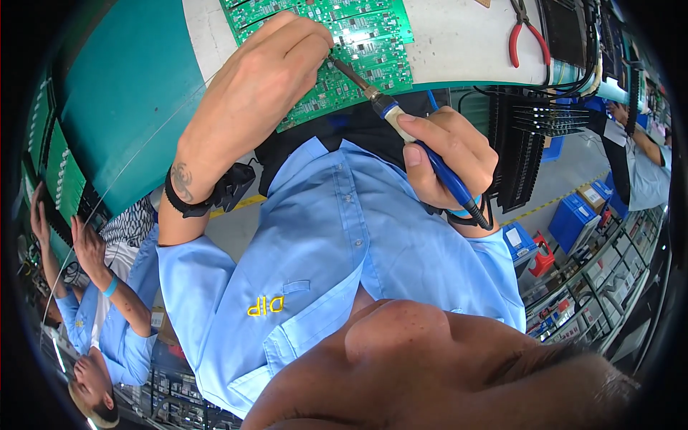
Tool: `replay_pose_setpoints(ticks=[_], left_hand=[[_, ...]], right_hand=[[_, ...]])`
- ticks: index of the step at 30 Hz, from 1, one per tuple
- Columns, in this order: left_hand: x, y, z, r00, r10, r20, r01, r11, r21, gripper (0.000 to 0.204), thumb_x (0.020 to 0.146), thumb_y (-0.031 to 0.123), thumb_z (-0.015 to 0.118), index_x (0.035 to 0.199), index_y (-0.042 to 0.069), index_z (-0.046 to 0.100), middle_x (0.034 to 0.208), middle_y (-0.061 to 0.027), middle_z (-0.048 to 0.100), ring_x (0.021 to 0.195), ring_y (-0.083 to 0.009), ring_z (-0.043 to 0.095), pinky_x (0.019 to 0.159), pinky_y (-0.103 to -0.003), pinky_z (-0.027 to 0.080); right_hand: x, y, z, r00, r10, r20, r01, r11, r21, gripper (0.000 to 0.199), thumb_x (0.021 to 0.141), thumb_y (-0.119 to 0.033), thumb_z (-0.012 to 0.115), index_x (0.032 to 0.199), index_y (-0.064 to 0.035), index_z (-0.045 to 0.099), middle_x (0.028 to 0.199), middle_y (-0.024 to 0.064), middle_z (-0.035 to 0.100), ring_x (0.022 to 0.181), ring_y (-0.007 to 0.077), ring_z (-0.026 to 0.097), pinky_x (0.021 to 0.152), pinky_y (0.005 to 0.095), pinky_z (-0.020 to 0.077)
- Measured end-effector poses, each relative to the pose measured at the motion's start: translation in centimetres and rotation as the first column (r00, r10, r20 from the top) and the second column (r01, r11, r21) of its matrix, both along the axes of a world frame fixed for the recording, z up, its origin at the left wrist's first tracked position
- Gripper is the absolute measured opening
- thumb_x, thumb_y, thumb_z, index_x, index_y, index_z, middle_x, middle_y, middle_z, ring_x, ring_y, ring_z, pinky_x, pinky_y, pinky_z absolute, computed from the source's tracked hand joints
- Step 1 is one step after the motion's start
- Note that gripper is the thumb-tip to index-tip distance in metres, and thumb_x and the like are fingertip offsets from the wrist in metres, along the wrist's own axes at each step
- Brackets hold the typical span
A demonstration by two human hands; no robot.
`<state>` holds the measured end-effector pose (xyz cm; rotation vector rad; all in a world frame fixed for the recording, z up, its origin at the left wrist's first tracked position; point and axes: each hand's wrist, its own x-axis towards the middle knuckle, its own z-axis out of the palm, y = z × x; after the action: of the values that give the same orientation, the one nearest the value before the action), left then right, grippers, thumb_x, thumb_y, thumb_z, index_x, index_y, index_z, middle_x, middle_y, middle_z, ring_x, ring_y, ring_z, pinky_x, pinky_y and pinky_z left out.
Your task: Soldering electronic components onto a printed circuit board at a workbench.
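Pinched fingers of my left hand [265, 79] are over a green circuit board panel [373, 50] with many small parts. A thin silvery strand of solder wire [136, 158] runs up to this hand; its end between the fingers is hidden. My right hand [455, 154] is closed round the blue and cream handle of a soldering iron [390, 111]. The iron's dark tip points up and left, close to my left fingertips above the board. Whether the tip touches the board I cannot tell.
Red-handled pliers [514, 43] lie on the white worktop [459, 50], right of the board. Dark cables [566, 87] run along that edge. A black rack [516, 143] stands right of my hand. On the left, a co-worker's hands [87, 247] are near upright green boards [61, 172].
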<state>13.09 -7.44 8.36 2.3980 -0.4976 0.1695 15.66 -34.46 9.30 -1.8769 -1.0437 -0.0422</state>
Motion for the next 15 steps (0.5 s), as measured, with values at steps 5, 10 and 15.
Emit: replay_pose_setpoints(ticks=[5,10,15], left_hand=[[0.09,-0.28,0.19,1.000,-0.009,-0.006,0.009,1.000,0.002,0.017,0.086,-0.005,0.072,0.100,-0.002,0.062,0.112,-0.0114,0.068,0.100,-0.0324,0.064,0.085,-0.042,0.055],[0.31,-0.66,0.12,1.000,-0.014,-0.017,0.015,1.000,0.012,0.017,0.086,-0.006,0.072,0.100,-0.003,0.062,0.112,-0.0114,0.068,0.101,-0.0327,0.064,0.085,-0.042,0.055],[0.52,-0.96,-0.18,0.999,-0.021,-0.027,0.022,1.000,0.017,0.018,0.085,-0.007,0.072,0.099,-0.003,0.062,0.112,-0.0118,0.068,0.101,-0.0333,0.064,0.085,-0.043,0.055]], right_hand=[[-0.03,-0.28,-0.02,1.000,-0.007,-0.014,0.007,1.000,0.006,0.021,0.091,-0.004,0.071,0.109,0.0068,0.074,0.080,0.0151,0.070,0.063,0.0228,0.063,0.057,0.0318,0.0495],[0.34,-0.55,-0.02,1.000,-0.014,-0.016,0.014,1.000,0.022,0.021,0.092,-0.004,0.070,0.109,0.0070,0.074,0.079,0.0144,0.069,0.062,0.0222,0.063,0.056,0.0319,0.0489],[0.81,-0.95,0.35,0.998,0.000,-0.066,-0.001,1.000,-0.005,0.021,0.092,-0.003,0.069,0.109,0.0077,0.074,0.077,0.0135,0.067,0.061,0.0210,0.061,0.055,0.0312,0.0468]])
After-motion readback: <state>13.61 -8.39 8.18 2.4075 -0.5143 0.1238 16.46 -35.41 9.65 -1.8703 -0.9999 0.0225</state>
